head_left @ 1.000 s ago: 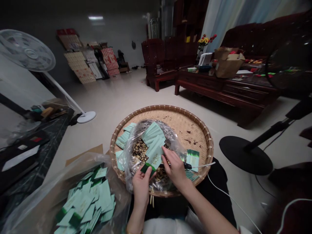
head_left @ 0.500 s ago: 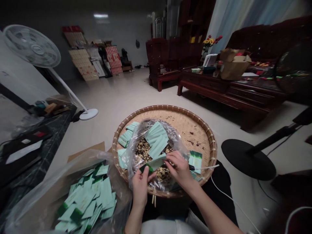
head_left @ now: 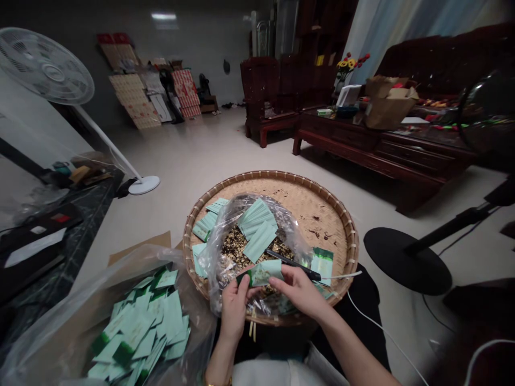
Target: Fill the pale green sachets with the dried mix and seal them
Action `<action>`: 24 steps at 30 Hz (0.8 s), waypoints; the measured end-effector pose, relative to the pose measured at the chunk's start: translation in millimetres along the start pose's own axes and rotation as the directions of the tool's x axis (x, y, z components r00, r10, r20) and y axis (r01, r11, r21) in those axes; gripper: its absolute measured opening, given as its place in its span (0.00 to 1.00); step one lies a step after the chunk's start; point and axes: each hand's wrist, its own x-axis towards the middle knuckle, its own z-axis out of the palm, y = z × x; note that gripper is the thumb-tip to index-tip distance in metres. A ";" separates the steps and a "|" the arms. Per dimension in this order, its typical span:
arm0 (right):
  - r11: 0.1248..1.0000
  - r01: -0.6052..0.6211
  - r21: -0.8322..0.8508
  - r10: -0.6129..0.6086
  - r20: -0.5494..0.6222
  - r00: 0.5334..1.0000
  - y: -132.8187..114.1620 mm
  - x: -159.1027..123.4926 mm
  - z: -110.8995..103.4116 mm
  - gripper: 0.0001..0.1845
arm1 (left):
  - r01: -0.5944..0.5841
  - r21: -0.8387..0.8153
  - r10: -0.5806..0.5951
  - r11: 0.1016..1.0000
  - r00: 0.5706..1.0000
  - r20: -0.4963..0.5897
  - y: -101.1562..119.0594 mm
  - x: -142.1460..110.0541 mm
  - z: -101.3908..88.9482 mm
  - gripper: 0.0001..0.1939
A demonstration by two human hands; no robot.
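Both hands hold one small green packet (head_left: 263, 272) above the near edge of a round woven basket tray (head_left: 322, 198). My left hand (head_left: 233, 305) pinches its dark-green end, and my right hand (head_left: 300, 289) grips the other end. A clear plastic bag (head_left: 225, 252) lies in the tray with loose dried bits and more green packets (head_left: 257, 225) in it. A thin black tool with a white cable (head_left: 293, 262) rests on the bag just beyond my right hand. More packets lie at the tray's left (head_left: 207, 222) and right (head_left: 322, 262).
A big clear bag of green packets (head_left: 140, 332) sits at lower left on cardboard. A white standing fan (head_left: 44, 69) is at the left, a black fan base (head_left: 406, 260) at the right. A dark wooden low table (head_left: 382, 150) and chairs stand behind.
The packet held upright over the bag has been tipped flat and drawn toward me. My right hand has shifted from the black tool onto the packet's end, leaving the tool lying on the bag.
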 end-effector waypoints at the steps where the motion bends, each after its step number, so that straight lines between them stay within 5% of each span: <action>1: 0.997 -0.040 0.066 0.037 0.040 0.999 0.1 0.3 -1.3 0.21 | 0.001 0.015 -0.002 1.000 1.000 0.009 0.6 0.1 -0.4 0.22; 6: 0.980 -0.102 0.172 0.100 0.023 0.995 0.6 -0.1 -10.5 0.26 | -0.005 0.119 -0.003 0.993 0.998 0.067 -0.3 5.7 -6.4 0.25; 9: 0.985 -0.074 0.155 0.072 0.012 0.997 0.4 -1.9 -13.4 0.25 | -0.188 0.368 0.193 0.911 0.981 0.023 -1.7 8.4 -10.2 0.24; 10: 0.989 -0.069 0.128 0.068 0.010 0.998 0.4 -2.5 -14.0 0.25 | -0.307 0.487 0.332 0.818 0.943 0.037 -1.4 7.9 -10.5 0.23; 12: 0.996 -0.066 0.057 0.066 0.006 0.998 0.7 -3.0 -15.1 0.24 | -0.535 0.694 0.585 0.482 0.786 0.200 0.8 4.8 -9.1 0.25; 14: 0.998 -0.062 -0.011 0.062 0.002 0.998 0.8 -3.0 -16.2 0.24 | -0.643 0.762 0.623 0.075 0.627 0.468 4.7 0.5 -5.7 0.27; 15: 0.998 -0.056 -0.037 0.056 0.001 0.998 0.6 -2.8 -16.6 0.24 | -0.645 0.761 0.563 -0.075 0.602 0.566 6.9 -1.2 -3.8 0.28; 17: 0.996 -0.043 -0.079 0.044 0.010 0.999 -0.7 -2.4 -16.9 0.23 | -0.633 0.741 0.452 -0.225 0.606 0.655 10.5 -2.3 -0.7 0.31; 20: 0.994 -0.033 -0.103 0.038 0.046 0.998 -3.4 -1.9 -15.9 0.22 | -0.653 0.723 0.405 -0.226 0.612 0.679 12.0 1.9 0.1 0.31; 24: 0.994 -0.020 -0.110 0.025 0.036 0.999 -5.0 -1.4 -14.4 0.22 | -0.721 0.690 0.428 -0.068 0.603 0.673 7.3 9.2 -2.3 0.30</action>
